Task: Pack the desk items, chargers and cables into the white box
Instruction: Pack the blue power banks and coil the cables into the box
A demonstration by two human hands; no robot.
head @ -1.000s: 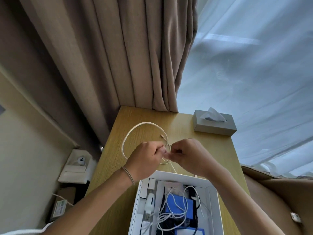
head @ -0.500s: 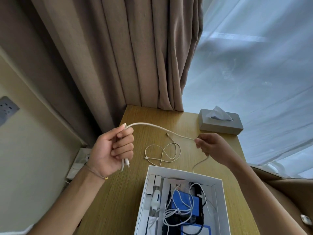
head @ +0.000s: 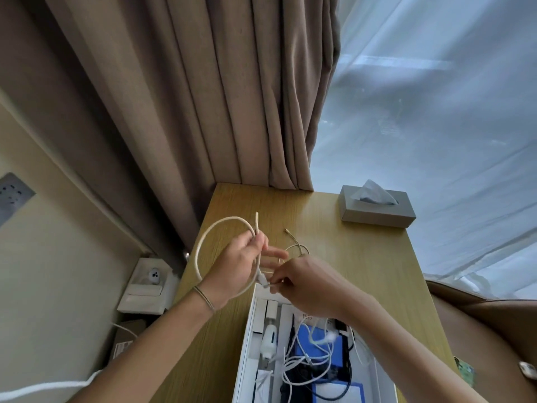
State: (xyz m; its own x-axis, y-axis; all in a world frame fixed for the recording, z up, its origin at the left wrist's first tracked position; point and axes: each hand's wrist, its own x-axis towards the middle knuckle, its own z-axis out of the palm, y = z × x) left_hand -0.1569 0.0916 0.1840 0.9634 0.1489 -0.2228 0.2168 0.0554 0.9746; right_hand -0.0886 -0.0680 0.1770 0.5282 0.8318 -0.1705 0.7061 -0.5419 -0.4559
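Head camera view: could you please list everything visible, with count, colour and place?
thick cable: one, cream, looped in both hands above the desk
thin cable: one, pale, lying loose on the desk
white box: one, open, near desk edge, holding chargers and cables
blue item: one, inside the box
desk: one, light wood
tissue box: one, grey, far right corner
curtain: brown, behind the desk
sheer curtain: white, right
left hand: grips the loop
right hand: pinches the cable's end
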